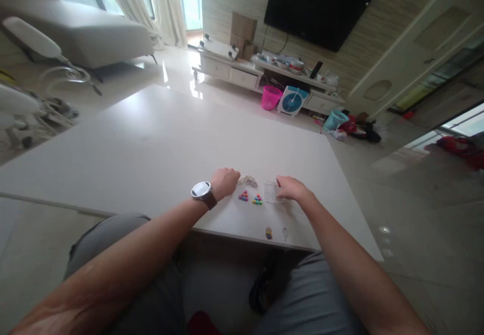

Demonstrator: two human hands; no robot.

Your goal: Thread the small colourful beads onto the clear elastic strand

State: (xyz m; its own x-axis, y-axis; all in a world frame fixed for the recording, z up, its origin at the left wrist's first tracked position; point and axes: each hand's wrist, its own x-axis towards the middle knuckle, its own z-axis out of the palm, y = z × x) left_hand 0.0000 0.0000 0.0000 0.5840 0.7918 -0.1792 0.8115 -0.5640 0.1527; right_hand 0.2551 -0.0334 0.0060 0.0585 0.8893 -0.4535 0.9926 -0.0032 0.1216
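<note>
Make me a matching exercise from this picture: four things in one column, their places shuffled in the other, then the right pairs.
Things
1. Pale pile
2. Clear box
3. Small yellow-and-blue figure
4. Pink basket

Places
A. On the floor, beside the fan
B. At the right hand
C. Near the edge of the table
D. By the left hand

Pairs: 1-D, 2-B, 3-C, 4-A

Home living room, sofa point(94, 30), curtains point(166, 7), television point(321, 5)
</note>
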